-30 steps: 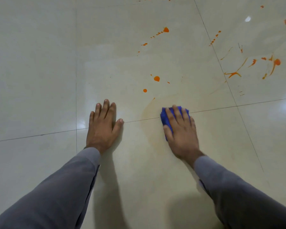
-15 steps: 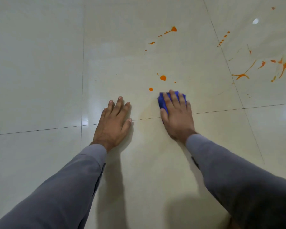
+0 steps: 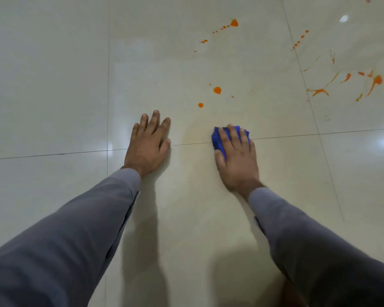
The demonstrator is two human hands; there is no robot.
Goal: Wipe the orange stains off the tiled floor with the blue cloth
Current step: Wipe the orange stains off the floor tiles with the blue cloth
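Flat, right hand [image 3: 237, 161] presses blue cloth [image 3: 218, 140].

An indoor room, possibly domestic, is indicated by a glossy cream tiled floor [image 3: 53, 85] crossed by thin grout lines [image 3: 108, 74] and lamp reflections [image 3: 343, 18].

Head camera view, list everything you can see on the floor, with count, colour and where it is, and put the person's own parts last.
Tiled floor: one, glossy cream tiles with thin dark grout lines, fills the view.
Orange stains: many drops and streaks; two round drops just ahead of the hands, a dotted trail further ahead, a streaky cluster at far right.
Faint orange smear: one, pale, between the two hands.
Blue cloth: one, bunched, under the right hand on a grout line.
Left hand: flat on the floor, fingers straight.
Right hand: presses on the cloth, fingers over it.
Sleeves: two, grey, on both forearms.
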